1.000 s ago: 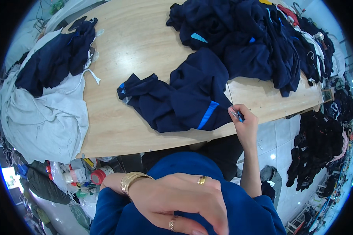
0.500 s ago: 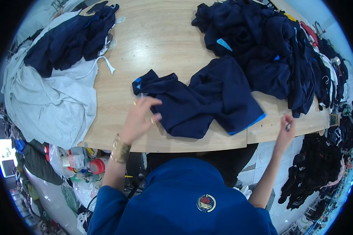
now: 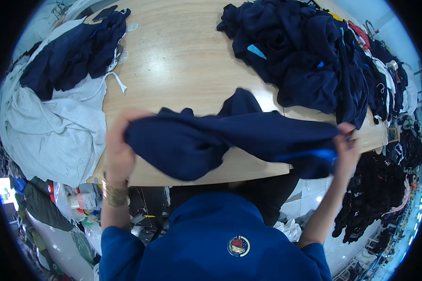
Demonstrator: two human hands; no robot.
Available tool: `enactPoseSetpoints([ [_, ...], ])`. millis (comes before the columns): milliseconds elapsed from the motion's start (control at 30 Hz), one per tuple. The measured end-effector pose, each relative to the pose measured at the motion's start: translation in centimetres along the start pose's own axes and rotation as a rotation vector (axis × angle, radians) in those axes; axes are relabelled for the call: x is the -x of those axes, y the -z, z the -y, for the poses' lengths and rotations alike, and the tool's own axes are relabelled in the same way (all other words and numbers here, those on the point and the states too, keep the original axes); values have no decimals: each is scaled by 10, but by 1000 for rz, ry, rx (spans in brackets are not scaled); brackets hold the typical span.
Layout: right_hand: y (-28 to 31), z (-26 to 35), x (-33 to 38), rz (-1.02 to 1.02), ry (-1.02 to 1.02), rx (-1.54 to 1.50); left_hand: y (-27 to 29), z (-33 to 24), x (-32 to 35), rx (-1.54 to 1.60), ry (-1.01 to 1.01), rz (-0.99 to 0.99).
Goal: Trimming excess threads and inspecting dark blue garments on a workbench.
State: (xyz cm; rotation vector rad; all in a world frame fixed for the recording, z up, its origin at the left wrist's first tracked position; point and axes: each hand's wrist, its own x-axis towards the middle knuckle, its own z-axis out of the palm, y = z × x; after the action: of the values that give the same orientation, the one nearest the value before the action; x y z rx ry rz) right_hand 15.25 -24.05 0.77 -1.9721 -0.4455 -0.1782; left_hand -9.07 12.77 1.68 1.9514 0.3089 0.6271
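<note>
A navy garment (image 3: 262, 133) with a bright blue edge near its right end is stretched between my hands over the near part of the table. Closed on its left end is my left hand (image 3: 122, 145), blurred by motion, with a gold bracelet at the wrist. My right hand (image 3: 347, 147) grips the other end, beside the blue edging. Something small and dark shows at the right fingers, too unclear to name. The garment's middle sags and twists, and part of it stands up behind as a fold.
On the wooden table (image 3: 169, 61), a large pile of navy garments (image 3: 295, 56) lies at the back right. Pale grey cloth (image 3: 56, 136) with navy pieces (image 3: 75, 56) on top covers the left side. Black garments (image 3: 375, 192) lie low on the right, beyond the table edge.
The navy garment lay on the table with my left hand over its left end and my right hand apart from it. Now both hands hold it, pulled out sideways; my left hand has moved left.
</note>
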Motion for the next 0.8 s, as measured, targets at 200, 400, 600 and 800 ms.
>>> enactPoseSetpoints([
  [200,-54,37,-131,131,361,414,16,21,-91,-124,-123,44],
  [400,-120,55,-82,175,406,162,40,77,-68,-774,-243,-188],
  [600,-145,25,26,408,187,116,8,81,3,-374,102,-3],
  [800,-176,7,75,403,194,287,-31,105,-4,-445,2,-120],
])
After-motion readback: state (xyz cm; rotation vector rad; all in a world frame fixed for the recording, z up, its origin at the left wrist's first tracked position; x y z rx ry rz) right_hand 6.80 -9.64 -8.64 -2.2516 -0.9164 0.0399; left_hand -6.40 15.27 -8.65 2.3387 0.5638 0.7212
